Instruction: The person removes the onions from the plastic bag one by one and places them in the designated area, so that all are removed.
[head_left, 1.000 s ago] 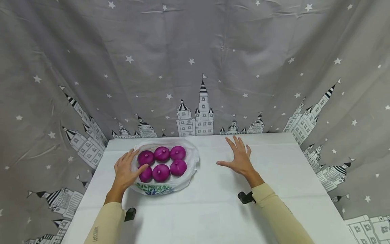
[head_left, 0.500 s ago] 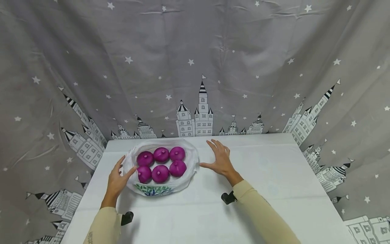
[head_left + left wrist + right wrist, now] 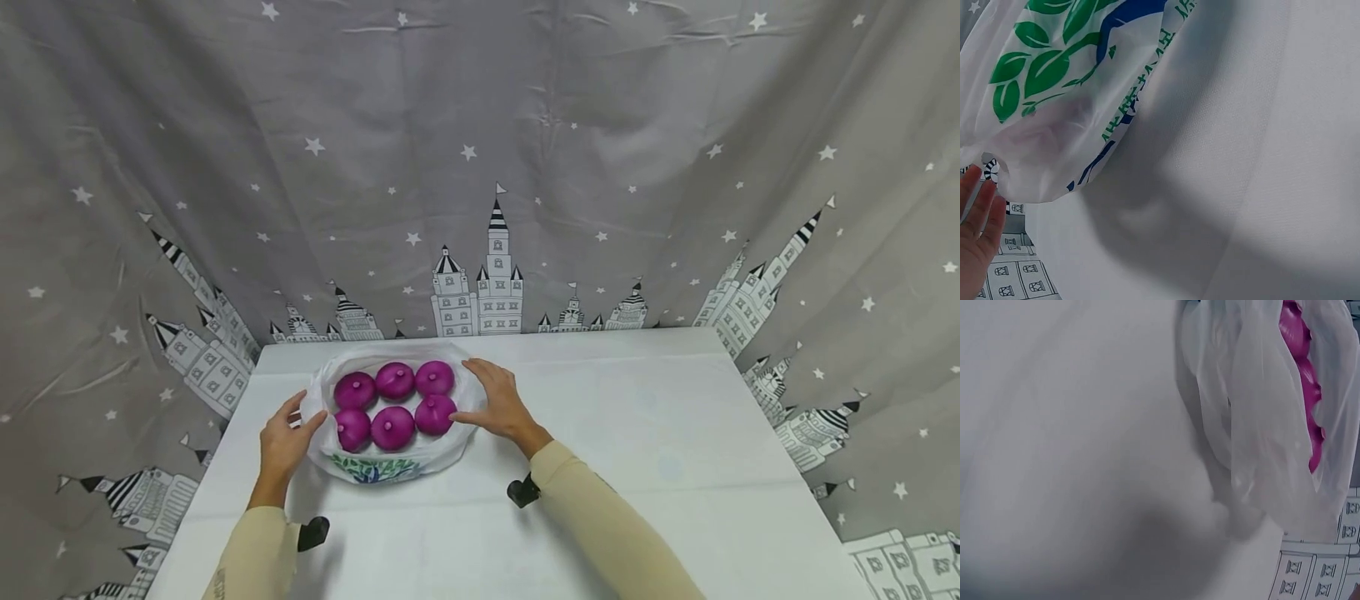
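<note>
Head view has a white plastic bag toward the back left of the desk, mouth up, its rim spread around six purple round things in two rows of three. The walls rise about them, which likely keeps them from rolling away. The left hand is at the bag's left edge and the right hand at its right; facing one another, they seem set to steady both sides evenly. Each grip is apart, thumb spread from fingers, clamped on nothing. Whether fingertips touch the thin plastic is hard to judge from above.

Left wrist view crops the hand to a few fingers; the printed leaves run past the frame, and the contents are a faint purple blur through the film. Right wrist view shows no clear part of its hand, and the bag's wall covers most of the purple row.
</note>
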`<state>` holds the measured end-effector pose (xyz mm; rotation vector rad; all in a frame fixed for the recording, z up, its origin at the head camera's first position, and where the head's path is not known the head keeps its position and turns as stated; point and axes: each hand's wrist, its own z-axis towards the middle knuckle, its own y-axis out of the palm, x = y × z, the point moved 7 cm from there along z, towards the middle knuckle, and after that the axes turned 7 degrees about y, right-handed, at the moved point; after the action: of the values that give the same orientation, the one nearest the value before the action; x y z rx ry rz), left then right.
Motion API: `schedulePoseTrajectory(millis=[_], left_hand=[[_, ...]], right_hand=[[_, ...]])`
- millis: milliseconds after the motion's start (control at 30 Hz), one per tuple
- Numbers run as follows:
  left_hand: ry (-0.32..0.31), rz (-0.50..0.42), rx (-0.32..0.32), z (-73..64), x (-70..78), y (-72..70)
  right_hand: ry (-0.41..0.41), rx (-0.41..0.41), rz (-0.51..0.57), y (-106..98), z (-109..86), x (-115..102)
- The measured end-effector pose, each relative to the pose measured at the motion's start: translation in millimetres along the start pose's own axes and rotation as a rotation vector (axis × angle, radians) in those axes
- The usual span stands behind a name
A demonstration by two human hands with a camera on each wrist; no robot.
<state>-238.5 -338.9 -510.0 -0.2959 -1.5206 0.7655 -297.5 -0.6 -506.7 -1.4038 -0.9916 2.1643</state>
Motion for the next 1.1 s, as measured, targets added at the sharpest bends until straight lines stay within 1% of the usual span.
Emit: schedulePoseTrajectory(millis=[67,167,233,300,433,533,667,767,900,1033,1100], left_hand=[[0.007,0.013,0.032,0.5,-0.4,-1.2],[0.005,0.056,0.083,0.8,-1.4,-4.5],[-0.001,0.075,0.102,1.7,-2.1,-5.9],[-0.011,0.092,0.106,3.2,-2.3,-7.6],[-0.028,0.091,0.088,7.2,-2.2,-9.9],[-0.068,0.046,0.078,9.2,-6.0,-9.2],[-0.119,-0.065,0.083,10.4,-12.1,-6.7],[-0.136,-0.138,0.084,10.9,-14.7,-5.7],[-0.162,-0.211,0.064,10.8,-19.6,-4.3],[-0.184,-0.269,0.038,10.5,-23.5,-2.3],[-0.189,-0.286,0.025,10.5,-23.7,-1.4]], right_hand=[[0.002,-0.016,0.029,5.6,1.5,-4.8],[0.019,-0.05,0.075,14.2,3.1,-9.8],[0.035,-0.067,0.109,19.0,3.4,-11.9],[0.056,-0.07,0.144,22.6,3.4,-12.9],[0.094,-0.052,0.2,28.0,3.2,-14.8],[0.128,-0.06,0.232,32.7,1.7,-15.8],[0.187,-0.087,0.278,39.7,-0.5,-15.7],[0.232,-0.086,0.311,44.9,0.4,-14.2],[0.294,-0.089,0.338,52.6,0.7,-11.6],[0.343,-0.103,0.345,58.3,-2.2,-9.6],[0.348,-0.094,0.35,59.4,-3.0,-8.6]])
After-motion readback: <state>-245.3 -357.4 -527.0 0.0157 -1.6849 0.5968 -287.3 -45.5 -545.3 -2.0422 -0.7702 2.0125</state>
